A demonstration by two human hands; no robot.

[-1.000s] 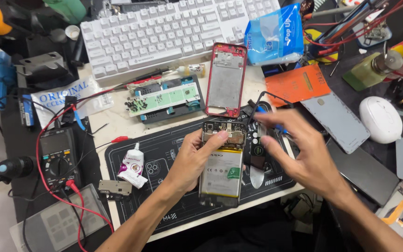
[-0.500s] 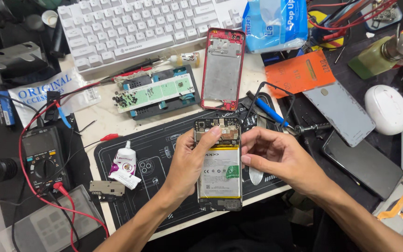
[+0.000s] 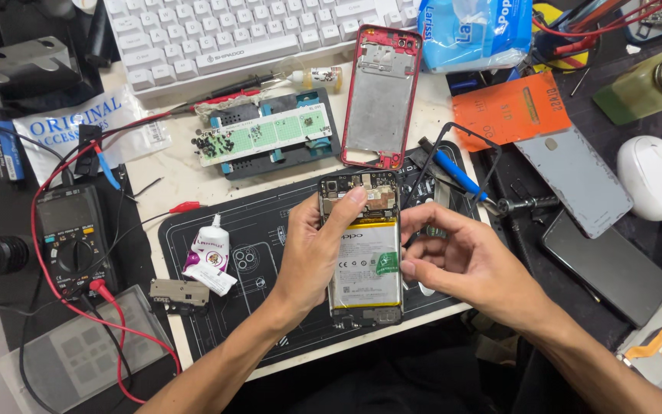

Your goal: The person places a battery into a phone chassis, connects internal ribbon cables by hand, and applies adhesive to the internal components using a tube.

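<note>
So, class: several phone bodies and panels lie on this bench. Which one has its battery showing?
The opened phone held in the left hand, over the black mat. The red frame is an empty shell, and the grey back cover is a plain panel.

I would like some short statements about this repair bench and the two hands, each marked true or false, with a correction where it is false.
1. The left hand holds the opened phone, thumb near its top. True.
2. The phone's battery is covered by a back panel. False: the battery lies exposed.
3. The right hand rests on the white keyboard. False: it is at the phone's right edge.
4. A red phone frame lies above the phone, beside the keyboard. True.
5. The multimeter sits right of the phone. False: it is at the left, with red leads.
</note>
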